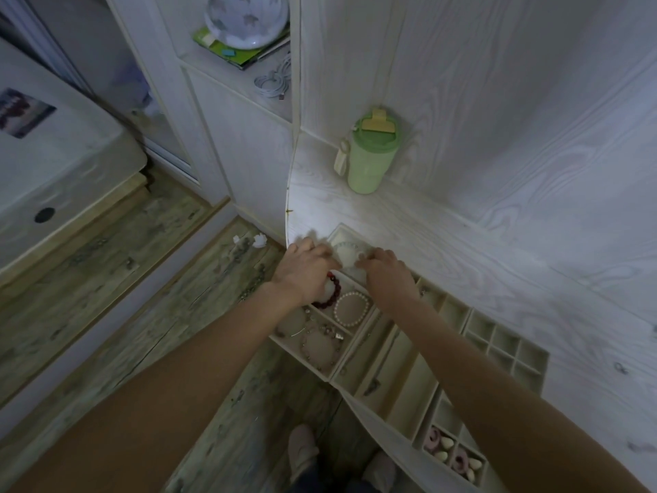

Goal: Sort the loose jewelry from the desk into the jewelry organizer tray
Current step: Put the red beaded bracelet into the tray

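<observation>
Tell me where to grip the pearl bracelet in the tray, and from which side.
Probably from straight above, pinching the near arc of the pearl bracelet. It lies flat as an open ring in its own tray compartment, so its sides are walled off. The far arc sits close to the right hand, and the red bracelet lies in the next compartment under the left hand.
</observation>
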Tool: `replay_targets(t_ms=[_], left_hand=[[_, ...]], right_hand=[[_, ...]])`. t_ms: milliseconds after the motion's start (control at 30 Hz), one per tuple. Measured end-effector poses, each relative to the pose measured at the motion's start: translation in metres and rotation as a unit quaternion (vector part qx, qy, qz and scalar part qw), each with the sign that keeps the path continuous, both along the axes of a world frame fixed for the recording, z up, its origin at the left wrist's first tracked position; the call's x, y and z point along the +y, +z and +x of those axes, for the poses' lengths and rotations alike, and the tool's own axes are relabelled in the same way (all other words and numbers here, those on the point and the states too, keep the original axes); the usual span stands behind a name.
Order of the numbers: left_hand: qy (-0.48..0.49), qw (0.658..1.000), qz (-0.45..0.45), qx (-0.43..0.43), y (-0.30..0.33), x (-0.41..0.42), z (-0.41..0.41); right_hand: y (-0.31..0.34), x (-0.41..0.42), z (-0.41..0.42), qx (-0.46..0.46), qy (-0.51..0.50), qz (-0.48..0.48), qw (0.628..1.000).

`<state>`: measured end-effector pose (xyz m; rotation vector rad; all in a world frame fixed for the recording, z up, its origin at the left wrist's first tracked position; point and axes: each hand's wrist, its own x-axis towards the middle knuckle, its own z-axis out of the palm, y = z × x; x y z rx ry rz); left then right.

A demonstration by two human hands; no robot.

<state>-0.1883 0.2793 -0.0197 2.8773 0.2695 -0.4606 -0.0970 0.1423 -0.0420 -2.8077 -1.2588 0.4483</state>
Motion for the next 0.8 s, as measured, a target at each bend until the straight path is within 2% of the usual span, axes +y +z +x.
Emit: replay_targets(t_ms=[200,367,800], left_hand=[[0.056,0.997,-0.018,-0.050,-0.007,0.002,0.005],[0.125,0.982,0.020,-0.137,-0.013,0.003,0.013],[0.113,0.987,0.054,-0.096,-0.024,0.008,0.043]], right_hand=[[-0.007,0.013,0.000,0.090,-0.015,0.066,0.994],[-0.010,0.018,0.002,0.095,-0.056,0.094,0.989],[-0.012,0.020,0.007,0.108,-0.039,0.073,0.991]])
